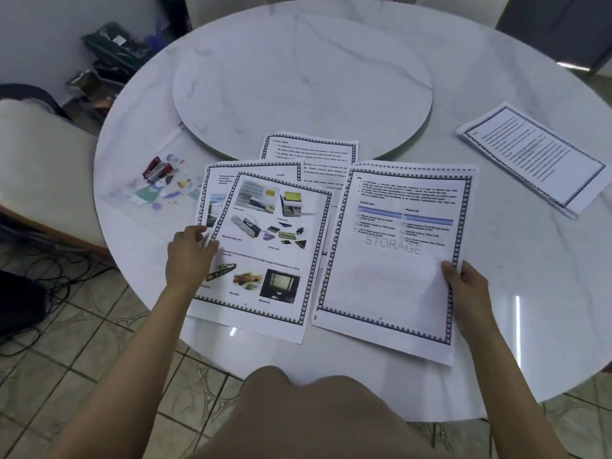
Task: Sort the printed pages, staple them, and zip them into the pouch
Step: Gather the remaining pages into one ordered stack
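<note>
Printed pages [308, 154] lie fanned and overlapping on the near side of the white tabletop [530, 293]. The left hand [190, 253] curls its fingers over the left edge of the picture page [271, 246], gripping it. The right hand [465, 283] pinches the right edge of the STORAGE page [390, 276], thumb on top. A stacked set [533, 157] sits well apart at the right. A red stapler [157, 168] rests on the clear pouch [159, 193] at the left.
</note>
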Motion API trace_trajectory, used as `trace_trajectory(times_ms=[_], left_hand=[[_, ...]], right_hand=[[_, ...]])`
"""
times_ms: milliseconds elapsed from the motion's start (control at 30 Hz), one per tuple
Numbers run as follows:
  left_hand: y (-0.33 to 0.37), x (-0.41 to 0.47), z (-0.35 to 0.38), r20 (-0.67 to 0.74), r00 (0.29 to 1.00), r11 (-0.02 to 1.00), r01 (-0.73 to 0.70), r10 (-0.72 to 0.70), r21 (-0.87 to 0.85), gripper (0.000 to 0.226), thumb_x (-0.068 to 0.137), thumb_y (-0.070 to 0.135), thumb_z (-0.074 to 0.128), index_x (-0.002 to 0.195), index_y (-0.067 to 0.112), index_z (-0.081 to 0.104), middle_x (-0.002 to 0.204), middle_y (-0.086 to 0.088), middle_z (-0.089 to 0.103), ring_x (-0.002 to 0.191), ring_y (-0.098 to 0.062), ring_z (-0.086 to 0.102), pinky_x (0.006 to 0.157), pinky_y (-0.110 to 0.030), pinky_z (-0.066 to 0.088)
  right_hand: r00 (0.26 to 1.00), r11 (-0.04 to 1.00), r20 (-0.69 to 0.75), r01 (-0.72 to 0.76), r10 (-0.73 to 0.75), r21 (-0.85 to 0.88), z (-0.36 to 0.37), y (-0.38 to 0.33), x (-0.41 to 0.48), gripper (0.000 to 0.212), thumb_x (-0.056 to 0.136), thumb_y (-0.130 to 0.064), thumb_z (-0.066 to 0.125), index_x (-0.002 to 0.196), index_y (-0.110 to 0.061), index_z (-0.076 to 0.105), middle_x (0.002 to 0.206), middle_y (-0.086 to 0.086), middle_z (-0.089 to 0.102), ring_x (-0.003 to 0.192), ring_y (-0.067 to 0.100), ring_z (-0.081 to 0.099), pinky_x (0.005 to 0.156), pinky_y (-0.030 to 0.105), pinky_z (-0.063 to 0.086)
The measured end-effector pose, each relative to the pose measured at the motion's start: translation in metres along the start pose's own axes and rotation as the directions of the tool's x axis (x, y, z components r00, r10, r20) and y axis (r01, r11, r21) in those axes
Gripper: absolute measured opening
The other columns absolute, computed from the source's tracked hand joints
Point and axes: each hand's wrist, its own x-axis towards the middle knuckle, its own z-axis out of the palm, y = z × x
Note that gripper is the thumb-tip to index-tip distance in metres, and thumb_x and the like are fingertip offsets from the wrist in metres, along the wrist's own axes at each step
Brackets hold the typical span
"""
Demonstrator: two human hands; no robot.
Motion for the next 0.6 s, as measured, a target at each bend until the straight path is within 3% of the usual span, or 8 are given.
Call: trace_trajectory(times_ms=[100, 200, 367, 500, 600], left_hand=[[0.010, -0.001, 0.000, 0.011, 0.998, 0.998, 0.060, -0.061, 0.028, 0.045, 0.083, 0.024, 0.065, 0.124, 0.010, 0.052, 0.117, -0.012, 0.060, 0.112, -0.034, 0.051, 0.091, -0.043, 0.040], [0.019, -0.003, -0.001, -0.002, 0.991, 0.989, 0.133, -0.133, 0.061, 0.044, 0.082, 0.021, 0.066, 0.123, 0.014, 0.052, 0.118, -0.009, 0.062, 0.113, -0.033, 0.052, 0.094, -0.041, 0.036], [0.028, -0.010, -0.003, -0.048, 0.998, 0.992, 0.032, -0.038, -0.123, 0.027, 0.090, 0.015, 0.055, 0.115, 0.006, 0.059, 0.105, -0.015, 0.065, 0.096, -0.031, 0.057, 0.075, -0.029, 0.038], [0.034, -0.015, -0.005, -0.082, 0.996, 0.977, -0.054, 0.038, -0.207, 0.026, 0.096, 0.017, 0.049, 0.117, 0.005, 0.058, 0.107, -0.018, 0.065, 0.094, -0.028, 0.056, 0.076, -0.025, 0.035], [0.042, -0.021, -0.005, -0.067, 0.998, 0.949, -0.036, 0.016, -0.314, 0.026, 0.095, 0.019, 0.050, 0.117, 0.007, 0.058, 0.108, -0.016, 0.065, 0.094, -0.022, 0.054, 0.081, -0.027, 0.038]], right_hand=[[1.000, 1.000, -0.005, 0.003, -0.003, 0.005, 0.004, 0.001, -0.002, 0.016, 0.096, -0.018, 0.047, 0.091, -0.025, 0.060, 0.093, -0.006, 0.064, 0.081, 0.013, 0.061, 0.076, 0.029, 0.053], [1.000, 1.000, -0.014, 0.015, -0.015, 0.011, 0.007, 0.002, -0.004, 0.013, 0.096, -0.017, 0.047, 0.098, -0.018, 0.060, 0.093, -0.006, 0.063, 0.080, 0.008, 0.060, 0.067, 0.017, 0.054], [0.999, 1.000, -0.048, 0.016, -0.015, 0.018, 0.004, -0.001, -0.004, 0.014, 0.096, -0.018, 0.047, 0.102, -0.013, 0.058, 0.090, -0.006, 0.063, 0.078, 0.010, 0.060, 0.058, 0.010, 0.051], [0.996, 0.999, -0.090, 0.015, -0.010, 0.052, -0.008, -0.005, -0.001, 0.017, 0.096, -0.020, 0.047, 0.109, -0.016, 0.057, 0.094, -0.010, 0.063, 0.083, 0.008, 0.061, 0.063, 0.012, 0.054], [0.990, 0.993, -0.140, 0.014, 0.003, 0.116, -0.022, -0.009, 0.002, 0.019, 0.096, -0.020, 0.047, 0.112, -0.017, 0.056, 0.095, -0.012, 0.062, 0.082, 0.004, 0.061, 0.064, 0.010, 0.053]])
